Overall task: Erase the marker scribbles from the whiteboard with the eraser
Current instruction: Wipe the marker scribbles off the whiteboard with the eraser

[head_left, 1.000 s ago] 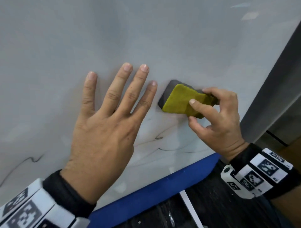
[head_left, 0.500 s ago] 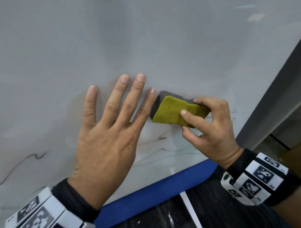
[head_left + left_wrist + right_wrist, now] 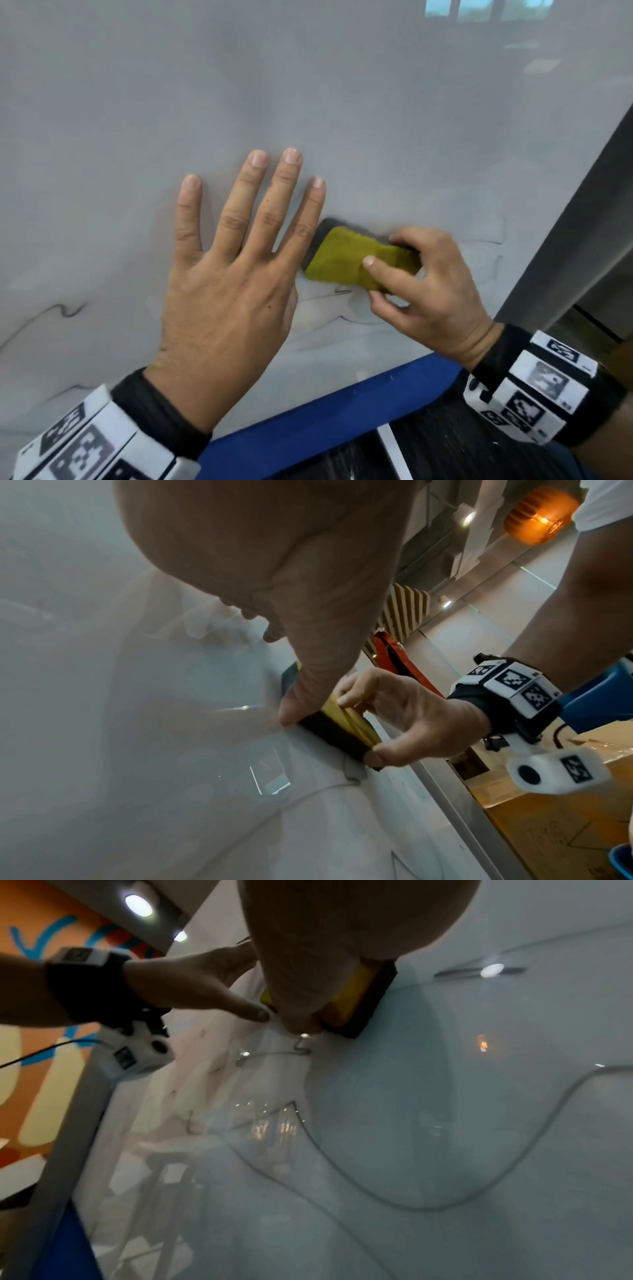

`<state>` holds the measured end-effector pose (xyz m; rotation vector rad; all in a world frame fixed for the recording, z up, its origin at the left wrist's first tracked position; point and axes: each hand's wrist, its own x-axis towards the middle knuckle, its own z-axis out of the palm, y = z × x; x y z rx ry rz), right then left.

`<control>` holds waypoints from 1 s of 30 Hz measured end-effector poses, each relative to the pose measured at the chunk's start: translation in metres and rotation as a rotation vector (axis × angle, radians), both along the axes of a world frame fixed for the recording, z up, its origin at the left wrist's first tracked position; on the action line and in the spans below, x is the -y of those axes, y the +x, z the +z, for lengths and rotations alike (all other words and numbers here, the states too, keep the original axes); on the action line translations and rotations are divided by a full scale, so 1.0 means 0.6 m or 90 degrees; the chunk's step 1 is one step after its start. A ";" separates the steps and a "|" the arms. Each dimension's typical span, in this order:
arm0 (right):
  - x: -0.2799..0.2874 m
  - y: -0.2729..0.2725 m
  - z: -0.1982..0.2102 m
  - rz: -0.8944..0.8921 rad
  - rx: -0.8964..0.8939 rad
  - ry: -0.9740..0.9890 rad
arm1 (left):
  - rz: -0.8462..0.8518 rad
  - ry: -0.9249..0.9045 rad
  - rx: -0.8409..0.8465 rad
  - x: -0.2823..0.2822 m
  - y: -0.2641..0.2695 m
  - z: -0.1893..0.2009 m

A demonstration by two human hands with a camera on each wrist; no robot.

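Dark worktop (image 3: 462,455) at near edge, blue rim, then whiteboard (image 3: 342,102). Remaining scribbles (image 3: 342,291) lie just below/toward the near side of the eraser (image 3: 346,262). Right hand (image 3: 428,291) pinches eraser, felt on board, long axis running L-R. Left hand (image 3: 233,274) flat, fingers spread, bracing beside it.

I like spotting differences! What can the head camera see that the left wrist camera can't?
Only the head view shows the left hand flat on the whiteboard and the squiggle beside it. Only the left wrist view shows an orange lamp and cardboard box. Both show the right hand gripping the eraser.
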<state>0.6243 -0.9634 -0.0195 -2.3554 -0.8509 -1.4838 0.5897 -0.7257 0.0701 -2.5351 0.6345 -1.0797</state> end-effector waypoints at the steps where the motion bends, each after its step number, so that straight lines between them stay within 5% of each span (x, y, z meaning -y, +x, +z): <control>1: 0.000 -0.001 0.001 0.006 -0.005 -0.040 | 0.003 0.002 0.005 0.000 -0.001 -0.001; 6: 0.018 0.015 0.061 0.021 0.040 -0.058 | 0.015 0.016 0.018 0.007 -0.003 0.016; 30: -0.013 0.014 0.038 0.046 0.026 0.017 | -0.014 -0.017 -0.020 0.026 -0.001 0.015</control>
